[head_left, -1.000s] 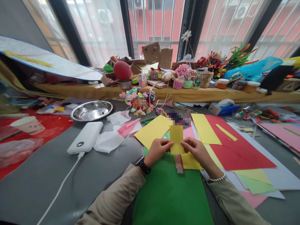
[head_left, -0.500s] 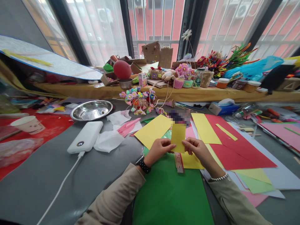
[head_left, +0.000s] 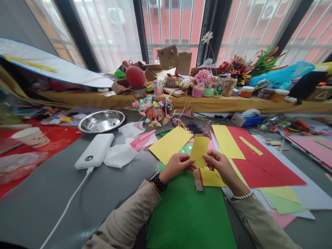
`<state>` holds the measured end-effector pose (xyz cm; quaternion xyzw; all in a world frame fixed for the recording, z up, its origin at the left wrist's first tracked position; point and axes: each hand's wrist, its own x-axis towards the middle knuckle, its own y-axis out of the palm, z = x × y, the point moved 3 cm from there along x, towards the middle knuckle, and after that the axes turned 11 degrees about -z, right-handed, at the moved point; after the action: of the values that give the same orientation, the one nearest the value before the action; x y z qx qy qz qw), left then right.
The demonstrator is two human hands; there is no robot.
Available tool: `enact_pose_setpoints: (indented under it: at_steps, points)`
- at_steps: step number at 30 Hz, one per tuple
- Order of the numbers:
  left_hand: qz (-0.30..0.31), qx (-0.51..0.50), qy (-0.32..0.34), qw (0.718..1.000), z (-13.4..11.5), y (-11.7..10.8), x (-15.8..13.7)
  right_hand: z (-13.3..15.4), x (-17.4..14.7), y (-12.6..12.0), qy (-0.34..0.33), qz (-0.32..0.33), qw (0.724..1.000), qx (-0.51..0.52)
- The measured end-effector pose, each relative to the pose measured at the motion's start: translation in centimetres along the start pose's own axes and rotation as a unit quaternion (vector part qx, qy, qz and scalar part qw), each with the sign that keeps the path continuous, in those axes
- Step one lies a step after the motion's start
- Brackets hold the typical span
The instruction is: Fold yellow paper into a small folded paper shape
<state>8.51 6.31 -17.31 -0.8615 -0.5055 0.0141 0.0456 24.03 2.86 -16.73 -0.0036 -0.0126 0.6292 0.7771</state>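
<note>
A small rectangle of yellow paper [head_left: 199, 151] is held up between both hands. My left hand [head_left: 179, 164] pinches its lower left corner between thumb and fingers. On the opposite edge, my right hand [head_left: 217, 164] grips the paper the same way. Below the hands, a short patterned ruler [head_left: 198, 180] lies partly over another yellow sheet [head_left: 213, 178]. Both rest on a large green sheet [head_left: 190, 214]. Just behind and to the left is a bigger yellow sheet [head_left: 171, 143].
To the left lie a white power bank [head_left: 97, 150] with a cable, white tissues [head_left: 121, 155] and a steel plate [head_left: 101, 122]. On the right, a red sheet [head_left: 269, 169] covers other papers. Craft flowers [head_left: 153, 109] stand before the crowded window ledge [head_left: 103, 101].
The small yellow paper has tilted, its top edge leaning to the right. My right hand has shifted slightly up and right; both hands keep their hold.
</note>
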Motion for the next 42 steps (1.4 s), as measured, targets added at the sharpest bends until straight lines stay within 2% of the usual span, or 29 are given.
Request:
enact_pose_setpoints:
  at_steps: [4,8,10,12,16,18,22,30,36,42]
  points:
    - [-0.033,-0.017,0.006,0.999,-0.7,-0.1,0.0,0.0,0.0,0.0,0.018,-0.013,0.999,0.039]
    - [-0.107,-0.044,0.013,0.993,-1.1,-0.6,0.0,-0.3,-0.2,0.3,0.06,0.014,0.997,0.055]
    - [-0.125,-0.051,0.024,0.991,-1.2,-0.7,0.0,-0.4,-0.3,0.5,0.079,0.024,0.995,0.062]
    - [-0.112,-0.049,0.026,0.992,-1.2,-0.7,0.0,-0.3,-0.3,0.6,0.092,0.029,0.993,0.075]
    - [-0.024,-0.03,0.01,0.999,-0.9,0.0,-0.2,-0.1,-0.5,0.8,0.102,0.04,0.989,0.1]
    - [-0.005,-0.014,0.014,1.0,-0.9,0.2,-0.3,-0.2,-0.6,0.9,0.104,0.048,0.988,0.107]
    - [-0.06,0.017,0.039,0.997,-1.1,-0.1,-0.2,-0.6,-0.6,1.1,0.096,0.057,0.989,0.092]
    - [-0.097,0.035,0.058,0.993,-1.1,-0.5,-0.2,-0.6,-0.1,0.1,0.062,-0.02,0.996,0.058]
    - [-0.05,-0.029,0.026,0.998,-1.3,-0.1,-0.4,-0.6,-0.3,0.6,0.049,-0.005,0.997,0.052]
    - [-0.054,0.021,0.018,0.998,-1.0,-0.1,-0.4,-0.4,-0.8,1.6,0.036,0.03,0.999,0.022]
